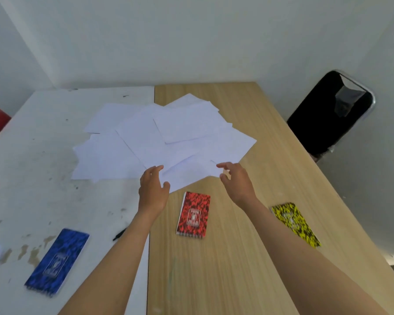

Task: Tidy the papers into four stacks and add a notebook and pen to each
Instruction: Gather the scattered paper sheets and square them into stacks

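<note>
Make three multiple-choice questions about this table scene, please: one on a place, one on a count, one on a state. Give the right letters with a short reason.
1. Where does the red notebook lie?
A. on the wooden table
B. on the chair
C. on top of the papers

2. How many notebooks are in view?
A. one
B. three
C. five

3. How do the papers lie?
A. in four neat stacks
B. rolled up
C. spread in a loose overlapping heap

Answers:
1. A, it lies on the wooden table, between the two forearms.
2. B, red, blue notebook and yellow notebook.
3. C, sheets fan out at many angles beyond the left hand and right hand.
</note>
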